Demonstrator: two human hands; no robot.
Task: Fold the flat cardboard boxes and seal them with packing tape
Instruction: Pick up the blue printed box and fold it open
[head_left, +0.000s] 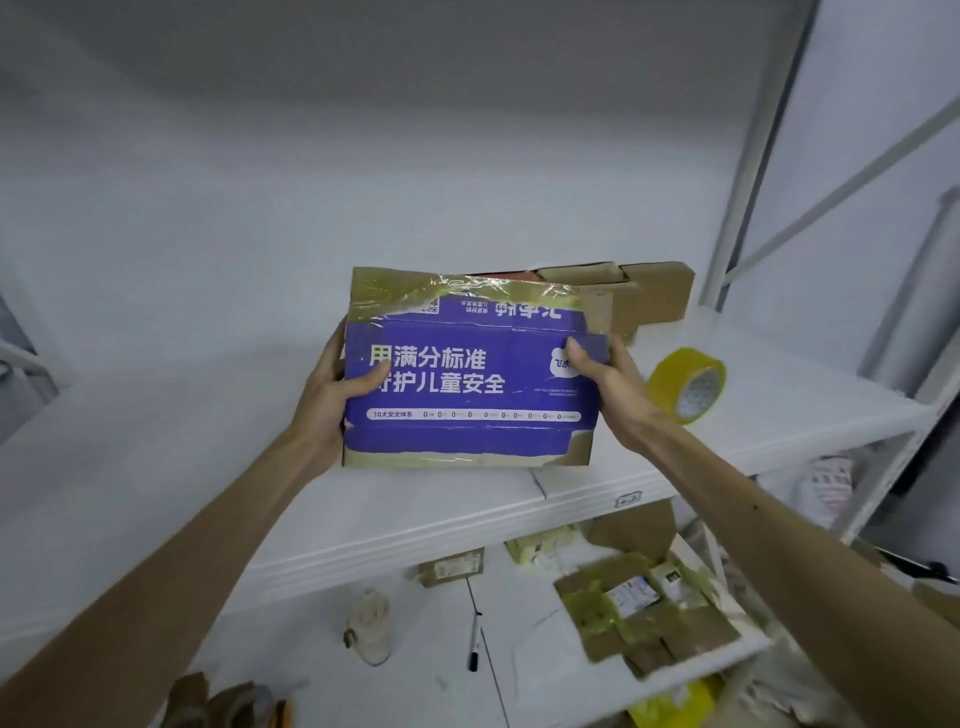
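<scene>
— Where is the box (467, 374)?
— Over the white shelf (182, 441); your left hand (332, 395) and right hand (605, 376) grip its side edges, thumbs on its blue front.
— And the tape roll (685, 384)?
— On the shelf, just beside your right wrist.

One blue box (470, 387), one tape roll (678, 375)

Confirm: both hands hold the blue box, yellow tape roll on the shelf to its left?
Wrong side. Head view shows the yellow tape roll on the shelf to the right of the blue box; left hand and right hand do hold it.
</scene>
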